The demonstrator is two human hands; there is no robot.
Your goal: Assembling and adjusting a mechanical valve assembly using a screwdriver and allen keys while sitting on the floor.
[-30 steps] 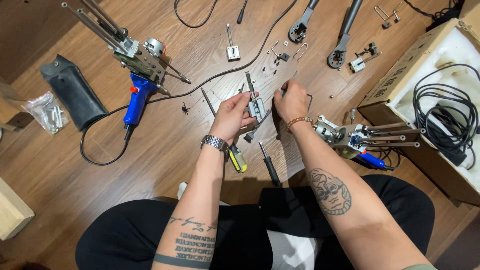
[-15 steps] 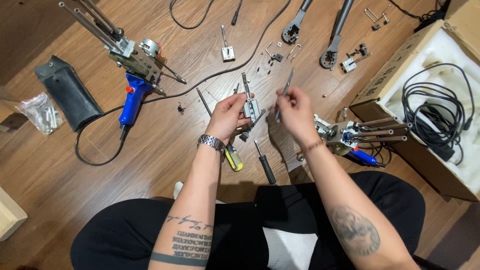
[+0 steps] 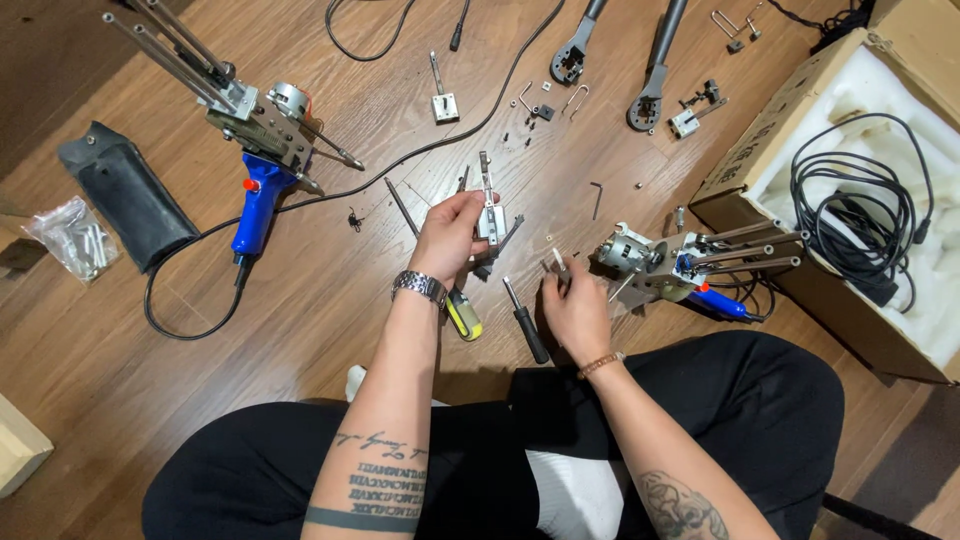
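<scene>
Clearly the left hand point(image 3: 450, 232) pinches a small metal bracket assembly point(image 3: 489, 220) above the wooden floor point(image 3: 300, 330), rigid, light, best gripped by its block, while the right hand point(image 3: 572, 308) closes around a thin metal pin point(image 3: 558, 262).

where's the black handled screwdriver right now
In the head view the black-handled screwdriver lies on the wooden floor between the two forearms, just left of the right hand and right of the yellow-handled screwdriver.
</scene>
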